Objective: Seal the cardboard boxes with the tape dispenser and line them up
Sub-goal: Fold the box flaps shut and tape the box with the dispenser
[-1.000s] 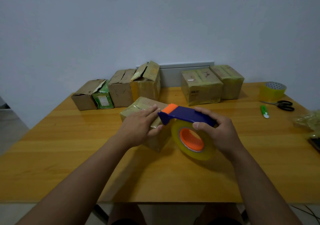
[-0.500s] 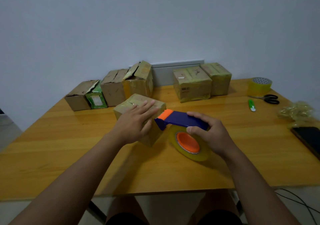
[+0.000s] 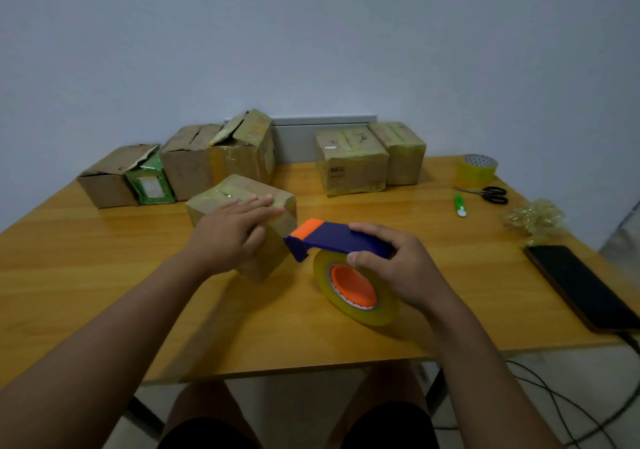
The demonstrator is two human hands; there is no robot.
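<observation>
Box under our palm, dispenser in our grip

Our left hand (image 3: 235, 237) lies flat, fingers straight, on the box (image 3: 242, 220) at mid-table; our right hand (image 3: 398, 268) grasps the dispenser (image 3: 341, 241) just beside it. Behind: open boxes (image 3: 187, 168) left, taped boxes (image 3: 367, 161) right. Tape roll (image 3: 479, 171), scissors (image 3: 490, 194), knife (image 3: 460, 205), phone (image 3: 585, 286) crowd the wooden table (image 3: 86, 275); grey wall (image 3: 311, 40) beyond.

Scissors (image 3: 488, 194), green cutter (image 3: 460, 205), spare tape roll (image 3: 477, 171) and phone (image 3: 585, 286) lie right.
</observation>
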